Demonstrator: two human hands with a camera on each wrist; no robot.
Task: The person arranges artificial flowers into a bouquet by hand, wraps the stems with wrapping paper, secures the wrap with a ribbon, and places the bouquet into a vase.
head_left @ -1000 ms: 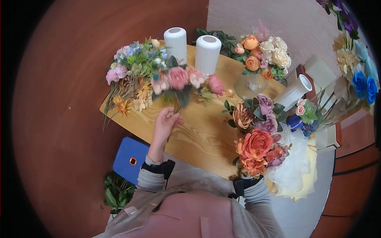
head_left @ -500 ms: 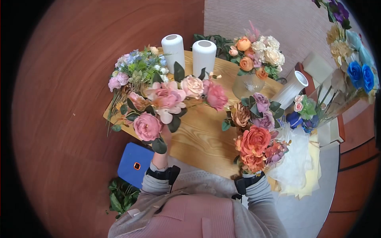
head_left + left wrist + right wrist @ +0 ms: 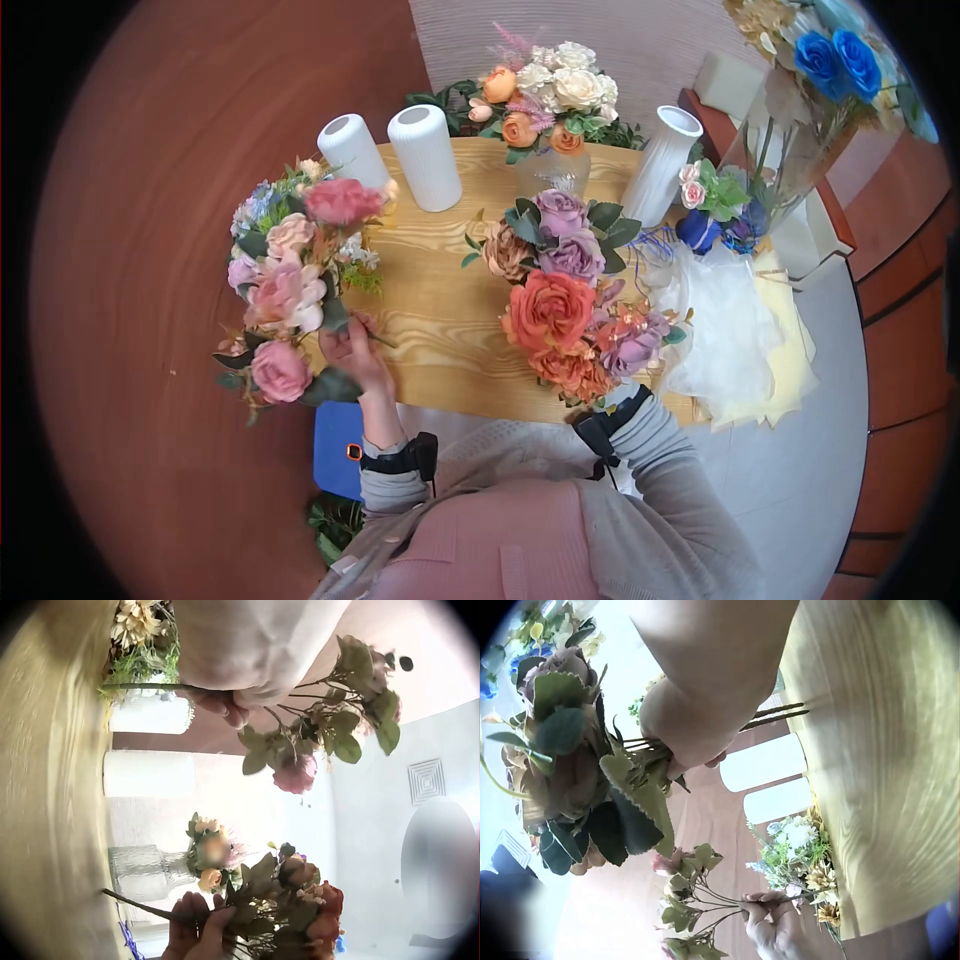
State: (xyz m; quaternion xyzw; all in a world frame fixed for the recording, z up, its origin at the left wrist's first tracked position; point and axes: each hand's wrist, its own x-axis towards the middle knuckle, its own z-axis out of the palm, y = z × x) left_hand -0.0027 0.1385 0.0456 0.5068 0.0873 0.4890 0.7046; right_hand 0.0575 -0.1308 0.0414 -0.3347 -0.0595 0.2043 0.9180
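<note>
My left hand (image 3: 357,358) grips the stem of a pink flower bunch (image 3: 288,290) at the table's left side. Its blooms overlap a pile of mixed flowers (image 3: 139,626) in the head view, and the stem's lower end points toward the table. With my right hand (image 3: 694,720) I hold the stems of a bouquet (image 3: 550,310) of coral, mauve and brown roses; two stem ends stick out below the fist. Those blooms hide most of the right hand in the head view. The left wrist view shows both bunches held side by side above the tabletop (image 3: 440,340).
Two white ribbed vases (image 3: 424,160) stand at the back left. A glass vase (image 3: 553,172) with orange and cream flowers is behind the bouquet. Farther right are a white vase (image 3: 662,165), blue ribbon (image 3: 698,232) and white wrapping sheets (image 3: 715,315). A blue stool (image 3: 335,455) stands below left.
The pink bunch has turned in my left hand and moved from mid-table to the left, over the flower pile. My right hand keeps its bouquet. The head view has swung right.
</note>
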